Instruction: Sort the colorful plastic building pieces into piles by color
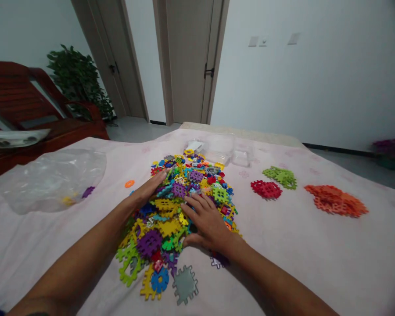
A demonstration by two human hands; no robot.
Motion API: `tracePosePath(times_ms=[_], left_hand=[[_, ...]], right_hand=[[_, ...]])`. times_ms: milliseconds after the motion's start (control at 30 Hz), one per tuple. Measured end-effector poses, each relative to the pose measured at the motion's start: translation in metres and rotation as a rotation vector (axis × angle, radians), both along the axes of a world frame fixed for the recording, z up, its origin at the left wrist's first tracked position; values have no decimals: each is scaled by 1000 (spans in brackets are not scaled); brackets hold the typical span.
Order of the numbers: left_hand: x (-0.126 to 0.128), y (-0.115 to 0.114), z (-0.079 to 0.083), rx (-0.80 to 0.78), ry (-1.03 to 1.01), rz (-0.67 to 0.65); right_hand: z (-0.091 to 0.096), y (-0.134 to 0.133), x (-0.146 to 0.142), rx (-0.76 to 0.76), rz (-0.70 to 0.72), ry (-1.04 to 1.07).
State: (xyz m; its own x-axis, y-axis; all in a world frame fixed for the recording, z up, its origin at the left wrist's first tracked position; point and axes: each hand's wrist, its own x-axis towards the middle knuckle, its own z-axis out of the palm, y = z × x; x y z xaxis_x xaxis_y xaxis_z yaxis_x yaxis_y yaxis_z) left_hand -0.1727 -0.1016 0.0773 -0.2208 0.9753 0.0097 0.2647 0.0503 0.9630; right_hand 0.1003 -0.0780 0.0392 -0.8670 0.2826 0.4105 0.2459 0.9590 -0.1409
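Note:
A large heap of plastic interlocking building pieces (166,229) in many colours lies before me on the pink cloth. My left hand (151,186) rests along the heap's left side, edge-on, with its fingers stretched forward. On the right part of the heap lies my right hand (209,219), palm down with fingers spread over the pieces. Close to the right fingers is a purple square piece (178,189). Nearest to me are a grey square piece (185,284) and a blue round piece (159,279). Neither hand visibly grips a piece.
To the right sit separate piles of red pieces (266,189), green pieces (280,176) and orange pieces (337,201). A clear plastic bag (57,175) lies at the left. Transparent containers (219,147) stand behind the heap. An orange ring piece (129,184) lies left of it.

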Motion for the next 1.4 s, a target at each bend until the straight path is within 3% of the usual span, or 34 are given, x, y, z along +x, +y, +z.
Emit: tracePosePath(times_ms=[100,200,333,433,533,633,733,833,933,1033,1267,1400], left_hand=[[17,9,11,-40,-121,-72],[28,22,21,49,-127,-121],[22,41,33,145,205,-108],[10,35,38,199,548,-133],[11,-6,37,258,780,-285],[27,-72,28,295,908,-606],[40,-128,15,370,988,-894],[41,-150,-4,382,1100,-979],[32,-138,-22,430,1166,-902],[25,-110,-29,506,1176,-830],[12,-23,-17,431,1083,-596],[-8,28,-14,388,996,-474]], right_hand=[[14,11,-17,23,-89,27],[30,29,-38,8,-212,14],[43,60,-60,-49,-329,28],[44,77,-57,-178,-374,185],[41,79,-31,-339,-419,392],[31,63,15,-387,-393,497],[11,37,63,-345,-278,396],[-13,11,100,-328,-228,245],[-30,-7,117,-315,-227,140],[-38,-12,113,-297,-250,87],[-30,4,62,-276,-400,225],[-18,11,33,-288,-398,270]])
